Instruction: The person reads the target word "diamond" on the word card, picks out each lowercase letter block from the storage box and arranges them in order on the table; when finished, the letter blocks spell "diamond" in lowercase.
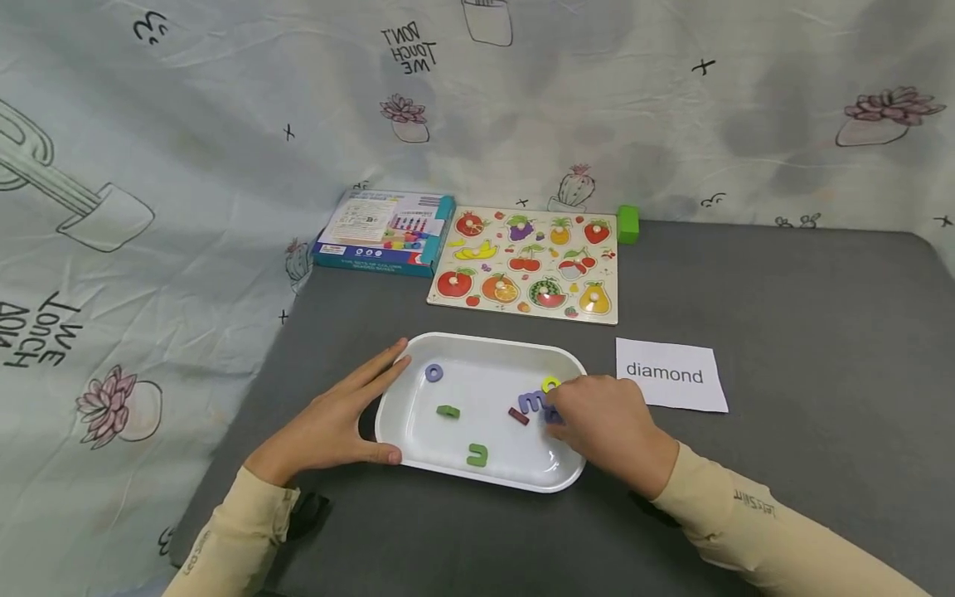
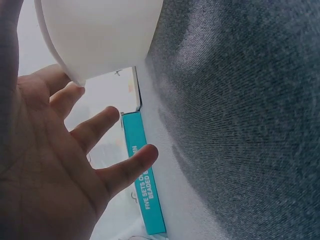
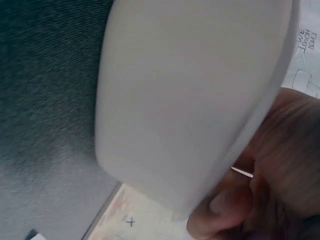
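A white tray (image 1: 477, 352) lies on the dark table, holding several small coloured letters. My left hand (image 1: 336, 419) spreads its fingers at the tray's left end, touching the rim; the left wrist view shows the same hand (image 2: 60, 145) with an empty palm. Over the right end reaches my right hand (image 1: 608, 423), fingers bent down among a purple m (image 1: 530, 402), a yellow ring-shaped letter (image 1: 550, 384) and another purple letter (image 1: 554, 414). Its fingertips are partly hidden, so any grip is unclear. Nearby is a dark red bar-shaped piece (image 1: 518, 416).
Farther left in the tray are a purple o (image 1: 433, 373), a green piece (image 1: 448, 411) and a green u-shaped letter (image 1: 477, 454). A "diamond" card (image 1: 671, 394) lies right of it. Behind stand a fruit puzzle board (image 1: 488, 253), a blue box (image 1: 384, 232) and a green block (image 1: 628, 225).
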The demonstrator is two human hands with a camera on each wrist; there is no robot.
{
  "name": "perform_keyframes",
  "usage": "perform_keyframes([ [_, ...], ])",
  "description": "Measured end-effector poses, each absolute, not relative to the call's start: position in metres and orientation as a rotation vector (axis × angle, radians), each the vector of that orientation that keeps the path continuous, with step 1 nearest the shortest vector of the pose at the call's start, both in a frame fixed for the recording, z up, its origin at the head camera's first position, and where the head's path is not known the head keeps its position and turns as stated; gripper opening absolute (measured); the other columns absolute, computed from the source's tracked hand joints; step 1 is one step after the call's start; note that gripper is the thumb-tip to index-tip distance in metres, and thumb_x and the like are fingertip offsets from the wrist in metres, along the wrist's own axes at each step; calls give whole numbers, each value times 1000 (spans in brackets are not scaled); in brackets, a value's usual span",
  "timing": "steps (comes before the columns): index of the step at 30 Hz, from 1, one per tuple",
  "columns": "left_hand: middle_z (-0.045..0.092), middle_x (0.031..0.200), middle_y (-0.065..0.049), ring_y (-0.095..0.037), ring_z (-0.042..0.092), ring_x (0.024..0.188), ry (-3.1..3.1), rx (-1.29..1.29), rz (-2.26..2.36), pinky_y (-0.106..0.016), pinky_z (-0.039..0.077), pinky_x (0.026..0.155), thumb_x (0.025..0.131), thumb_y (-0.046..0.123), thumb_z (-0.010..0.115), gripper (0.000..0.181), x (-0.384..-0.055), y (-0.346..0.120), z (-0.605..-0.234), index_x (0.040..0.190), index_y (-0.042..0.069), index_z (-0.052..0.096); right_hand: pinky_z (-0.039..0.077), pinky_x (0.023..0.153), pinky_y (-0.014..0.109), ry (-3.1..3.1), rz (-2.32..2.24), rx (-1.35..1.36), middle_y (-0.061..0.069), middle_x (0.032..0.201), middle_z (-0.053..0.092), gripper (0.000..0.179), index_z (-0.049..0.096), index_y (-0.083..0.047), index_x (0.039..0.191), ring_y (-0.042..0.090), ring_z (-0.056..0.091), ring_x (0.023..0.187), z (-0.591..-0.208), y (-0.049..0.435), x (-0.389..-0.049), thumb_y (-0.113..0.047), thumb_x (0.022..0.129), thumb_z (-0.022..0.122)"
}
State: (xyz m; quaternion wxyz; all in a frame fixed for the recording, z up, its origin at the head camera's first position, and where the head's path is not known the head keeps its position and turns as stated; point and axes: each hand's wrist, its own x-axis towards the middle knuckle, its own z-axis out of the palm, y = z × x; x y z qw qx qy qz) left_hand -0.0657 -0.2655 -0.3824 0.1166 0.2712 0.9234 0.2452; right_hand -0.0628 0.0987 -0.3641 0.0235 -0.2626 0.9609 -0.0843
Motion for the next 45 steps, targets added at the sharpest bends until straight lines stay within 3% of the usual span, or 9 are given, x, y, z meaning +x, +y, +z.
perform_keyframes([
  [9, 6, 170, 8, -24, 22, 151, 2700, 809, 757, -58, 40, 105, 72, 62, 84, 119, -64, -266, -384, 164, 22, 20, 39, 37, 34, 3068, -111, -975, 3, 58, 59, 21, 70, -12, 69, 21, 56, 52, -368, 88, -66, -13, 69, 91],
  [18, 6, 170, 7, -23, 23, 151, 2697, 820, 776, -57, 41, 104, 73, 59, 86, 118, -64, -267, -387, 164, 20, 22, 42, 41, 38, 3162, -70, -1051, 3, 55, 56, 31, 66, -16, 62, 23, 53, 57, -375, 83, -67, 12, 71, 75],
  [22, 5, 170, 8, -23, 22, 151, 2685, 795, 791, -58, 40, 105, 72, 60, 85, 118, -63, -266, -386, 164, 21, 22, 42, 42, 33, 3159, -148, -1070, -3, 59, 61, 24, 73, -21, 69, 20, 54, 61, -374, 87, -67, 0, 76, 83],
  [25, 5, 170, 9, -24, 23, 151, 2679, 778, 804, -58, 40, 105, 72, 60, 85, 118, -63, -266, -386, 164, 22, 22, 42, 44, 28, 3134, -303, -1129, -10, 71, 68, 14, 79, -24, 85, 14, 59, 65, -368, 93, -67, -17, 77, 89],
  [27, 5, 170, 10, -24, 23, 151, 2676, 772, 810, -59, 40, 105, 72, 58, 86, 117, -64, -266, -386, 164, 22, 22, 45, 47, 26, 3112, -452, -1192, -11, 81, 72, 21, 81, -24, 96, 9, 64, 70, -364, 98, -68, -24, 77, 90],
  [32, 4, 170, 10, -24, 23, 151, 2667, 771, 817, -58, 42, 103, 73, 57, 87, 117, -65, -266, -386, 164, 22, 22, 54, 59, 28, 3047, -880, -1394, -10, 98, 74, 35, 79, -19, 112, 3, 69, 83, -352, 116, -66, -16, 78, 87],
  [37, 4, 170, 10, -23, 24, 150, 2662, 768, 826, -58, 42, 103, 72, 58, 86, 117, -67, -265, -388, 164, 22, 22, 56, 69, 25, 3033, -1153, -1392, -6, 105, 73, 26, 78, -16, 116, 7, 69, 86, -340, 135, -59, -32, 97, 70],
  [40, 4, 170, 10, -24, 24, 150, 2659, 766, 826, -58, 42, 103, 73, 59, 86, 117, -67, -265, -389, 164, 23, 22, 52, 76, 16, 3030, -1295, -1312, -7, 106, 72, 43, 79, -17, 112, 7, 68, 89, -335, 148, -56, -47, 104, 50],
  [45, 3, 170, 10, -24, 23, 151, 2649, 756, 842, -59, 41, 104, 73, 55, 87, 117, -66, -266, -388, 164, 23, 22, 48, 80, 11, 3011, -1453, -1246, -8, 107, 73, 39, 82, -16, 103, 7, 68, 96, -337, 167, -51, -48, 100, 61],
])
